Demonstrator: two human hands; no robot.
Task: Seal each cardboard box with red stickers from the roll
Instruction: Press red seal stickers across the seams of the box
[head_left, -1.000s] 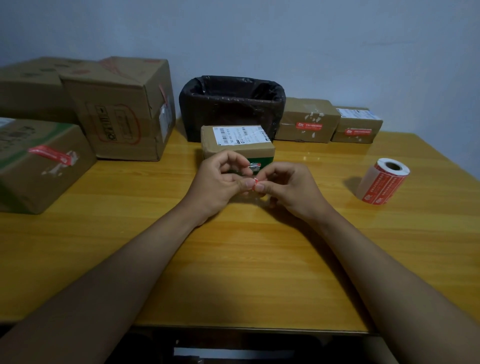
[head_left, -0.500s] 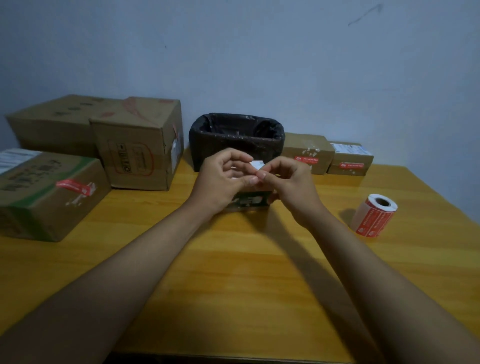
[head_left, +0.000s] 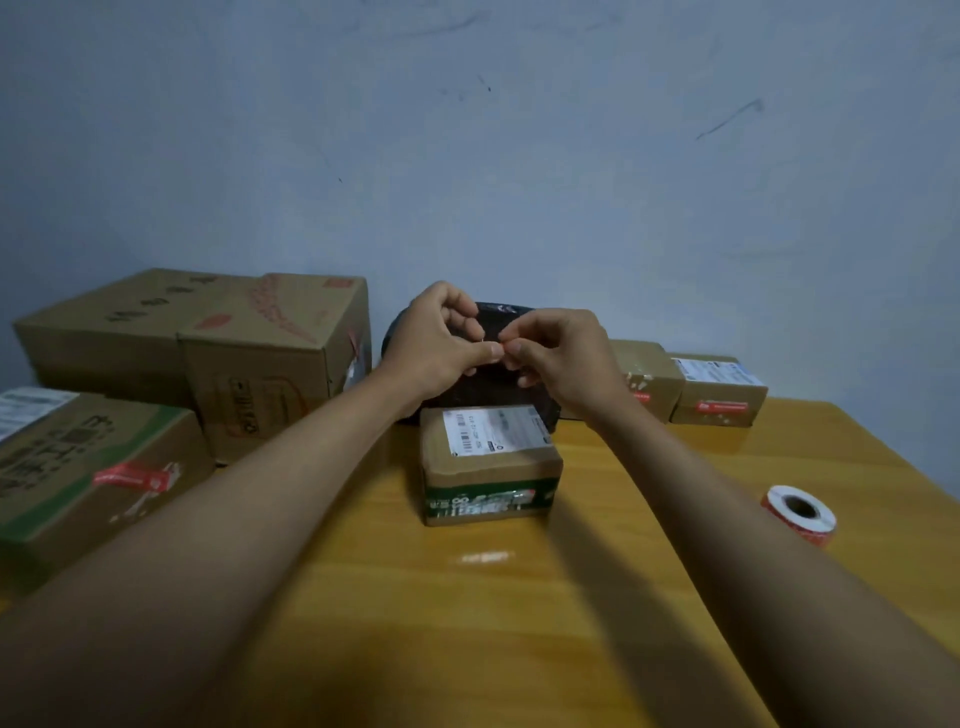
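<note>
A small cardboard box (head_left: 488, 465) with a white shipping label on top and a green printed front stands in the middle of the wooden table (head_left: 519, 623). Above and behind it, my left hand (head_left: 441, 343) and my right hand (head_left: 561, 353) meet fingertip to fingertip, both pinching a small red sticker (head_left: 501, 344), of which only a sliver shows. The sticker roll (head_left: 800, 514), red with a white core, lies on the table at the right, apart from both hands.
A black-lined bin (head_left: 498, 384) sits behind the hands. Two large boxes (head_left: 270, 353) stand at back left and one with a red sticker (head_left: 88, 478) at near left. Two small stickered boxes (head_left: 719, 397) stand at back right by the wall.
Both hands have risen together from the table in front of the small box to above it, still pinching the sticker. The camera has tilted upward.
</note>
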